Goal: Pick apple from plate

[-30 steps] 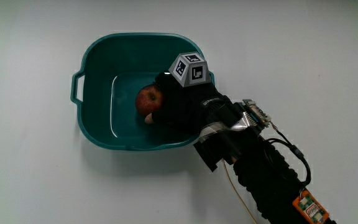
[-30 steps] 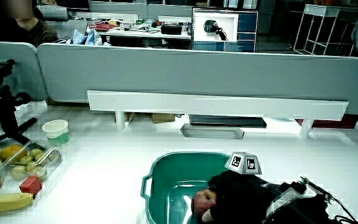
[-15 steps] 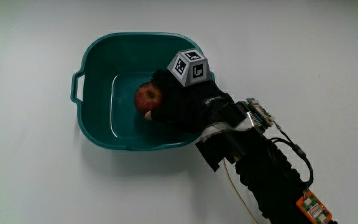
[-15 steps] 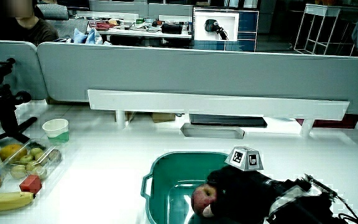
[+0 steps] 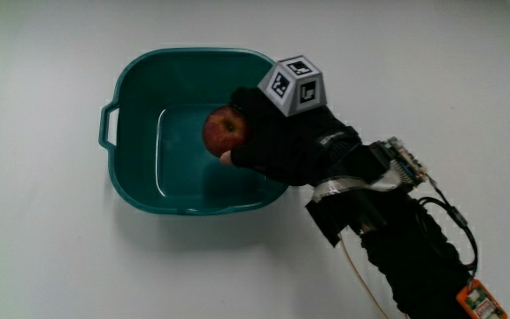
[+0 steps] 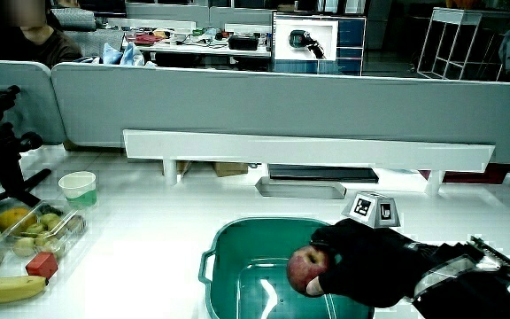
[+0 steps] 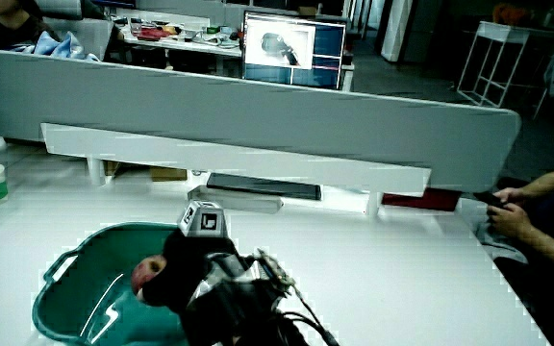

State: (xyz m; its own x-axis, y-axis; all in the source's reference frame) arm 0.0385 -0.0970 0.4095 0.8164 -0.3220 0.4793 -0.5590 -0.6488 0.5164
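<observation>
A red apple (image 5: 224, 129) is held in the gloved hand (image 5: 277, 142), lifted above the floor of a teal tub (image 5: 129, 97) that stands in for the plate. The hand's fingers curl around the apple, with the patterned cube (image 5: 296, 84) on the hand's back. In both side views the apple (image 6: 306, 265) (image 7: 145, 276) hangs clear of the tub's floor, inside the rim of the tub (image 6: 237, 235) (image 7: 70, 293). The hand (image 6: 361, 266) (image 7: 186, 269) covers the part of the apple nearer the forearm.
At the table's edge in a side view lie a banana (image 6: 5, 286), a clear box of small fruit (image 6: 38, 230), a red block (image 6: 40, 264) and a pale cup (image 6: 78, 185). A low white shelf (image 6: 308, 149) runs along the partition.
The hand has risen with the apple, lifting it off the tub's floor; hand and forearm sit higher over the tub than before.
</observation>
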